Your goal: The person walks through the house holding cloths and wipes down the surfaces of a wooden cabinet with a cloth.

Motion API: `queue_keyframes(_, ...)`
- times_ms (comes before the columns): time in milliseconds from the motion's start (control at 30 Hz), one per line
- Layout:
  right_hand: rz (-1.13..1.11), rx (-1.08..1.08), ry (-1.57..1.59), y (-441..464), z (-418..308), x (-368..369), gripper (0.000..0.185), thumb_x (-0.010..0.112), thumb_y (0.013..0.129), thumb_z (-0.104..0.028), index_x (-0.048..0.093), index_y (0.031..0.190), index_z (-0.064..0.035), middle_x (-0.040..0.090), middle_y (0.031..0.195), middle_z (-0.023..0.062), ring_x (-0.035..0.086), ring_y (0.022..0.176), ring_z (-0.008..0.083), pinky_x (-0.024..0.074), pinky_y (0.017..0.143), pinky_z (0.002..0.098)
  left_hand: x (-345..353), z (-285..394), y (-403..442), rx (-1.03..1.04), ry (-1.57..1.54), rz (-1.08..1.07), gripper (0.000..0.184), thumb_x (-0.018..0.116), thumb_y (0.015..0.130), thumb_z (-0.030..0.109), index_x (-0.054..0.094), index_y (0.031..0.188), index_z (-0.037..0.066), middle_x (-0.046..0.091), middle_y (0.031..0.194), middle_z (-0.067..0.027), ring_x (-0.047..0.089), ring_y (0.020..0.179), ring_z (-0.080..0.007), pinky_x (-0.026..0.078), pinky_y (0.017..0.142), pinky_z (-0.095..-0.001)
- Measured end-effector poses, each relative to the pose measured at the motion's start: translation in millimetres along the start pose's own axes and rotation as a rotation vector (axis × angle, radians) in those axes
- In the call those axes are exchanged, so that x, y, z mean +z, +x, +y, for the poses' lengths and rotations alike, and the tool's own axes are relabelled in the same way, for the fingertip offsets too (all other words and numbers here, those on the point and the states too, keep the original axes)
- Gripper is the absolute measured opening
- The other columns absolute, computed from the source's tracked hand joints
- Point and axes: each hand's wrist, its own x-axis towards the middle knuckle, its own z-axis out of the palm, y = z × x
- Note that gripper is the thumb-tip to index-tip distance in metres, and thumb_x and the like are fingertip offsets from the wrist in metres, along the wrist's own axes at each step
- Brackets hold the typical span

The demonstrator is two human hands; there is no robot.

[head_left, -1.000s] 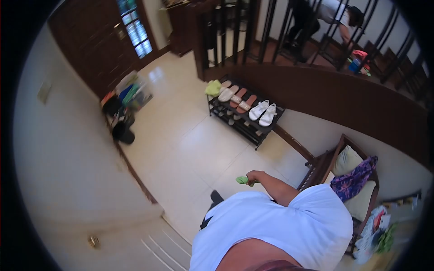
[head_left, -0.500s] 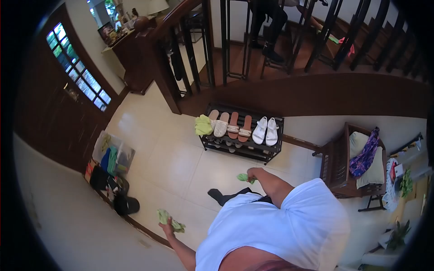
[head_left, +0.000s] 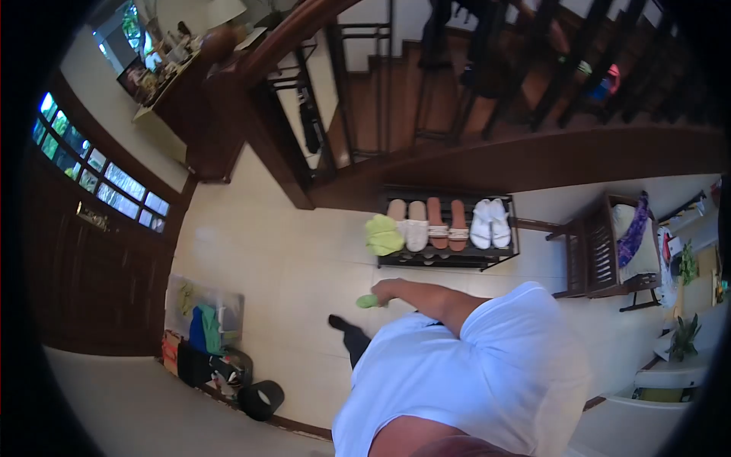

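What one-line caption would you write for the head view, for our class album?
A right hand holds a green cloth near a rack topped with sandals.

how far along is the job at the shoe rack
Looks done: three pairs of footwear sit lined up on the rack. In hand: a green cloth in the right hand. Remaining: perhaps the lime-green bundle at the rack's end; nothing visible settles what else remains.

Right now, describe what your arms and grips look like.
The right arm has a short white sleeve and is bare below it. The right grip wears no glove, and no watch shows. The left arm and grip are out of view.
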Motion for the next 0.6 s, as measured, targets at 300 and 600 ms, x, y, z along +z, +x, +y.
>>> queue_keyframes(300, -0.036, 0.225, -0.019, 153, -5, -94, 0.054, 0.073, 0.065, -0.039, 0.061, 0.104, -0.0029, 0.065, 0.099, 0.0177, 0.063, 0.089, 0.0326, 0.0501, 0.076, 0.0411, -155, 233, 153, 0.016, -0.068, 0.268, 0.082, 0.076, 0.065, 0.011, 0.028, 0.131, -0.001, 0.054, 0.109, -0.0155, 0.057, 0.09, -0.0273, 0.049, 0.075, -0.0419)
queue_keyframes(600, -0.327, 0.312, 0.179, 280, -53, -209, 0.06, 0.07, 0.069, -0.045, 0.06, 0.108, -0.0009, 0.062, 0.106, 0.0213, 0.062, 0.094, 0.0315, 0.0491, 0.079, 0.041, -184, 616, 282, 0.685, -0.198, 0.082, 0.078, 0.078, 0.068, 0.018, 0.029, 0.125, -0.003, 0.054, 0.109, -0.0163, 0.054, 0.098, -0.0256, 0.044, 0.085, -0.0347)
